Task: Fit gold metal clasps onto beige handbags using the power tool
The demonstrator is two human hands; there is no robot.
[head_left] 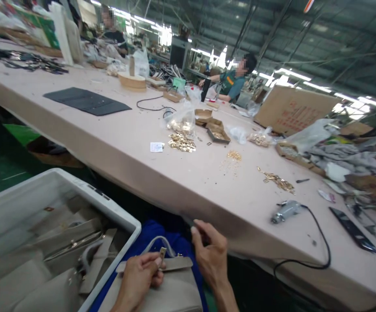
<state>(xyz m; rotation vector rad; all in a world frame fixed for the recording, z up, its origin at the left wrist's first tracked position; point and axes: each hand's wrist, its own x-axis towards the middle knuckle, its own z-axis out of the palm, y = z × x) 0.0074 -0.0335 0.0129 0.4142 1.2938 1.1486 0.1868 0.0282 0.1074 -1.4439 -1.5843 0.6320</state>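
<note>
A beige handbag with a top handle rests on blue cloth in front of me. My left hand lies over its upper flap, thumb and fingers closed on a small gold metal plate that stands up from them. Just right of the bag, my right hand is raised near the table's edge with fingers curled and thumb toward the forefinger. What it holds, if anything, I cannot make out.
A white crate of beige bags stands at left. On the table lie gold fittings, a corded power tool, a dark sheet and small open boxes. Two people are beyond it.
</note>
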